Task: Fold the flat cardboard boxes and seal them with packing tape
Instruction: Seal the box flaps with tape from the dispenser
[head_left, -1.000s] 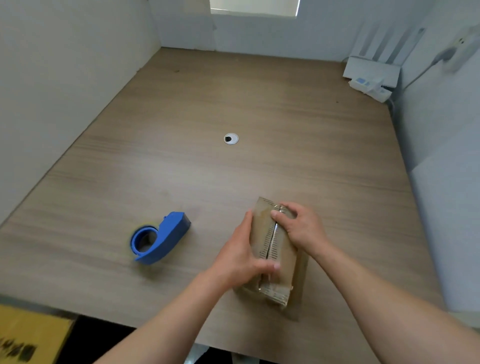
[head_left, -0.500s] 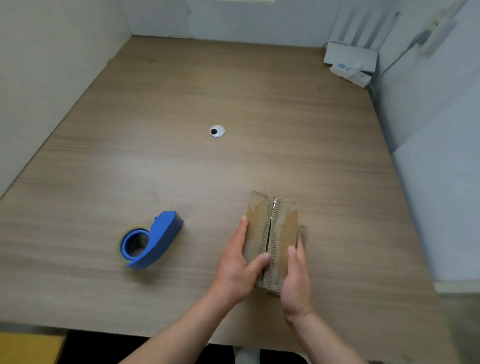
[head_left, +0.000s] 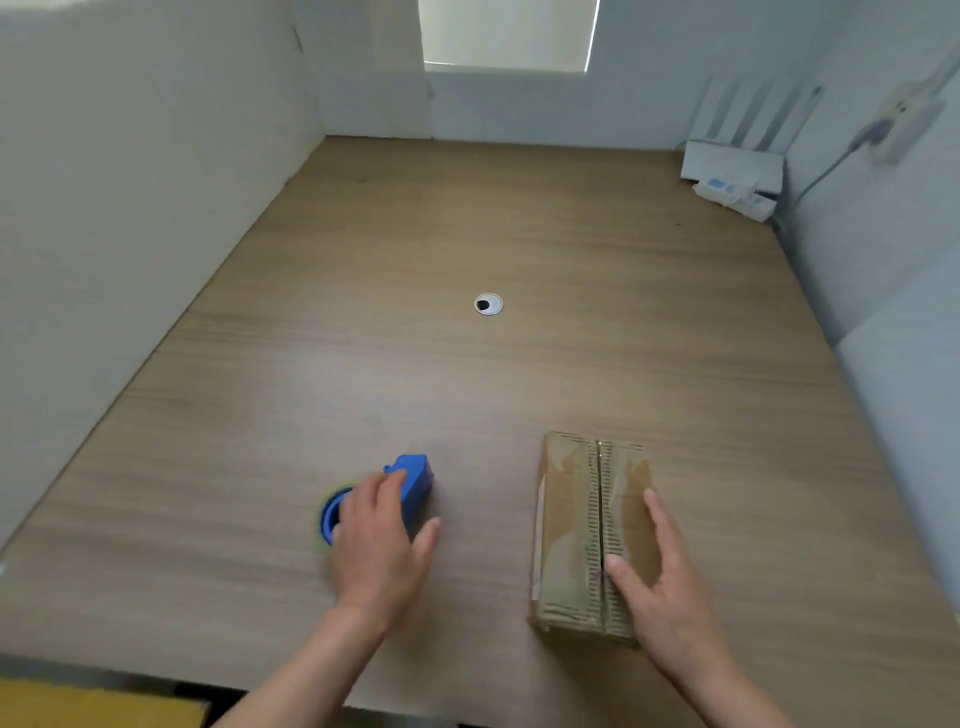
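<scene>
A small brown cardboard box (head_left: 567, 525) lies on the wooden table (head_left: 519, 374) at the front right, its two top flaps meeting along a middle seam. My right hand (head_left: 661, 587) rests flat on the box's right half, fingers straight and thumb near the seam. A blue tape dispenser (head_left: 415, 477) sits to the left of the box. My left hand (head_left: 379, 545) is spread over the dispenser's rear and covers most of its roll; its fingers lie on top and the thumb sticks out to the right, closed around nothing.
A round cable grommet (head_left: 488, 304) sits mid-table. A white router (head_left: 732, 166) with a power strip stands in the far right corner. Partition walls close in the left, back and right sides. Something yellow (head_left: 93, 706) lies below the table's front left edge.
My left hand left the box and moved left onto the blue tape dispenser. My right hand stayed on the box, now flat on its right half.
</scene>
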